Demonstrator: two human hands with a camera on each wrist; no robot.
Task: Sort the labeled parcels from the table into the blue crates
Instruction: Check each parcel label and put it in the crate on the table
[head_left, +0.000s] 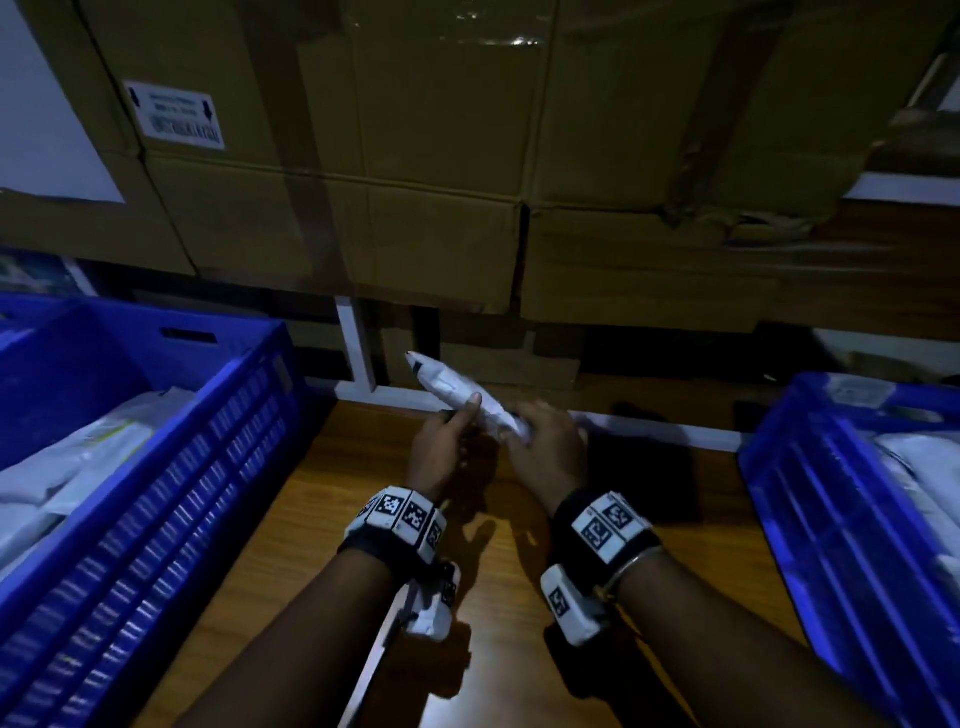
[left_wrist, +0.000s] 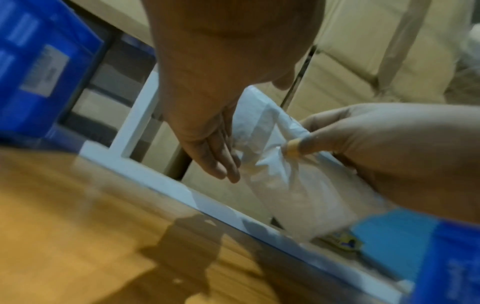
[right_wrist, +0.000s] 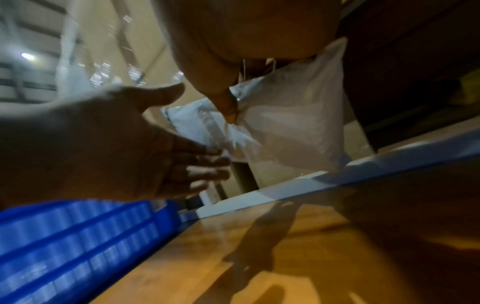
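Observation:
A white plastic parcel (head_left: 457, 389) hangs tilted above the wooden table (head_left: 311, 545), between two blue crates. My right hand (head_left: 540, 447) pinches its near end; its thumb (right_wrist: 228, 109) digs into the crumpled wrap (right_wrist: 291, 123). My left hand (head_left: 441, 441) is at the parcel's other side. Its fingers (left_wrist: 223, 162) lie straight against the parcel (left_wrist: 280, 185), with the thumb spread near the upper edge. The left crate (head_left: 208, 467) and the right crate (head_left: 831, 519) both hold white parcels.
Large cardboard boxes (head_left: 415, 156) are stacked on a shelf right behind the table and overhang its far edge. A white frame post (head_left: 358, 343) stands below them. The crates flank the hands on the left and right.

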